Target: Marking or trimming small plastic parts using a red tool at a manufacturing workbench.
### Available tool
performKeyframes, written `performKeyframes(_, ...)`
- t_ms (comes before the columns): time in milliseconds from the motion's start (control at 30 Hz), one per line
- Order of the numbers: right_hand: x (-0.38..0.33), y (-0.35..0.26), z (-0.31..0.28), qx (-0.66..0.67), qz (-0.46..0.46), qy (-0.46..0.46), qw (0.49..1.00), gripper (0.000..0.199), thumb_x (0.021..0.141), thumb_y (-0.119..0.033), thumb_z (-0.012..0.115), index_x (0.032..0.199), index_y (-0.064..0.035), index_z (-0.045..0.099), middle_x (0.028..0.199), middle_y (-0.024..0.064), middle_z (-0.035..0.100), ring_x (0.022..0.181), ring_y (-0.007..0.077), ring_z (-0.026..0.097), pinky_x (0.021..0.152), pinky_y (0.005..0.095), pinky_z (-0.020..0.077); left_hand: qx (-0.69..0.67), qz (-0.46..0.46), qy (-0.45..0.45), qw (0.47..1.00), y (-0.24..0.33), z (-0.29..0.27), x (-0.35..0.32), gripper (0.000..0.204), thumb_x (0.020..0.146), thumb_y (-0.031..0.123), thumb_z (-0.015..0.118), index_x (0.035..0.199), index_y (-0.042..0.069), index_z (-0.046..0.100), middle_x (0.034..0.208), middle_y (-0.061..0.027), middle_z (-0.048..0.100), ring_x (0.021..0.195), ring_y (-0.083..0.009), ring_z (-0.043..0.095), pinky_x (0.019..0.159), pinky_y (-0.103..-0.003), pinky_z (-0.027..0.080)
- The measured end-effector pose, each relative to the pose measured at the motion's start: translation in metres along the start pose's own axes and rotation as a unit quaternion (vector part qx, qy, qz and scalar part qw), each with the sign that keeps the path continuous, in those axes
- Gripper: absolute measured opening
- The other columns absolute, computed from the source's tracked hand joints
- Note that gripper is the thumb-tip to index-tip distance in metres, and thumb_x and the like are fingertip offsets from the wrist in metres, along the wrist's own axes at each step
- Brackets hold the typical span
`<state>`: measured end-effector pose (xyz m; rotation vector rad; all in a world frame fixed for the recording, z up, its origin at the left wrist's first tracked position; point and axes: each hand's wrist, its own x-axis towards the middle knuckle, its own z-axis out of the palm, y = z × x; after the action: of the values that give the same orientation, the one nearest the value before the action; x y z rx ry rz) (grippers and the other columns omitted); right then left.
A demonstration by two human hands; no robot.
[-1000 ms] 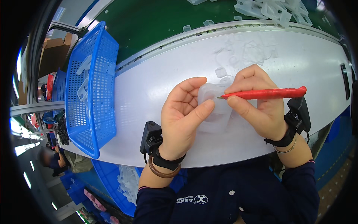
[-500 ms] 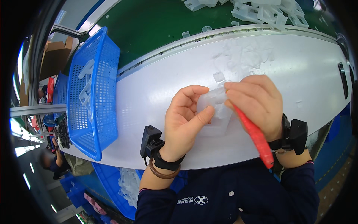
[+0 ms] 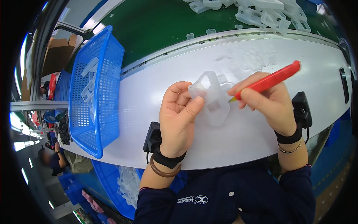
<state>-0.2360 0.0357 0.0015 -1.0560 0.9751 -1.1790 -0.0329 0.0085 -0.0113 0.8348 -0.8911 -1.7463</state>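
My left hand (image 3: 178, 114) pinches the left edge of a translucent white plastic part (image 3: 213, 91), which has a large opening with angled corners. It is held above the white worktop. My right hand (image 3: 266, 97) grips a red-handled knife (image 3: 274, 79) between thumb and fingers. The knife's handle points up and to the right, and its yellowish tip sits close to the right edge of the plastic part. I cannot tell whether the tip touches it. Thin clear scraps (image 3: 257, 59) lie on the worktop beyond my hands.
A blue perforated basket (image 3: 99, 86) holding similar parts stands at the left. On the green belt (image 3: 160, 26) at the back lies a pile of white plastic parts (image 3: 266, 13). A black bar-shaped thing (image 3: 344, 85) rests at the right. Below the table edge, a blue bin (image 3: 108, 179) holds more clear pieces.
The knife has swung from pointing down toward me to pointing up and right. My right hand has turned over with it, and the plastic part is now tilted up and more exposed.
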Motion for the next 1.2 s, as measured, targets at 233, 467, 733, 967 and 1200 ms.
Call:
performKeyframes(233, 0.0, 0.008, 0.022, 0.065, 0.079, -0.011, 0.995, 0.016, 0.085, -0.013, 0.06, 0.093, 0.0005, 0.059, 0.088, 0.0062, 0.06, 0.072, 0.0103, 0.06, 0.057, 0.0199, 0.0424, -0.035, -0.015, 0.005, 0.999, 0.001, -0.002, 0.001, 0.029, 0.083, -0.002, 0.057, 0.105, 0.008, 0.042, 0.103, -0.0069, 0.055, 0.089, -0.0121, 0.055, 0.077, -0.025, 0.045)
performKeyframes(467, 0.002, 0.019, 0.021, 0.066, 0.004, 0.029, 0.997, 0.013, 0.086, -0.012, 0.059, 0.093, -0.0003, 0.058, 0.087, 0.0058, 0.06, 0.07, 0.0108, 0.06, 0.056, 0.0199, 0.0413, -0.008, -0.003, 0.015, 1.0, -0.004, 0.003, 0.0, 0.031, 0.08, -0.005, 0.059, 0.103, 0.008, 0.042, 0.101, -0.0064, 0.055, 0.085, -0.0098, 0.054, 0.076, -0.024, 0.044)
performKeyframes(733, 0.001, 0.021, 0.026, 0.024, -0.063, 0.043, 0.997, 0.009, 0.085, -0.007, 0.059, 0.091, 0.0004, 0.058, 0.084, 0.0055, 0.06, 0.072, 0.0106, 0.058, 0.06, 0.0219, 0.0431, 0.036, 0.024, 0.021, 0.999, -0.004, 0.004, -0.002, 0.032, 0.079, -0.006, 0.061, 0.102, 0.007, 0.042, 0.097, -0.0066, 0.055, 0.082, -0.0101, 0.053, 0.075, -0.022, 0.043)
performKeyframes(967, 0.008, 0.015, 0.02, -0.343, -0.284, 0.093, 0.891, 0.009, 0.077, -0.005, 0.064, 0.083, -0.0011, 0.06, 0.076, 0.0107, 0.061, 0.062, 0.0253, 0.057, 0.055, 0.0298, 0.0439, 0.024, 0.076, 0.004, 0.997, -0.001, -0.003, 0.001, 0.033, 0.081, -0.006, 0.057, 0.109, 0.006, 0.044, 0.096, -0.0056, 0.054, 0.085, -0.0112, 0.053, 0.076, -0.023, 0.044)
performKeyframes(1200, 0.005, 0.01, 0.017, -0.32, -0.239, 0.119, 0.909, 0.007, 0.079, -0.003, 0.062, 0.085, 0.0001, 0.06, 0.077, 0.0091, 0.061, 0.063, 0.0181, 0.056, 0.054, 0.0266, 0.0429, 0.002, 0.049, -0.034, 0.998, 0.0, -0.004, 0.001, 0.035, 0.085, -0.004, 0.051, 0.116, 0.008, 0.041, 0.104, -0.0108, 0.056, 0.098, -0.019, 0.055, 0.083, -0.034, 0.046)
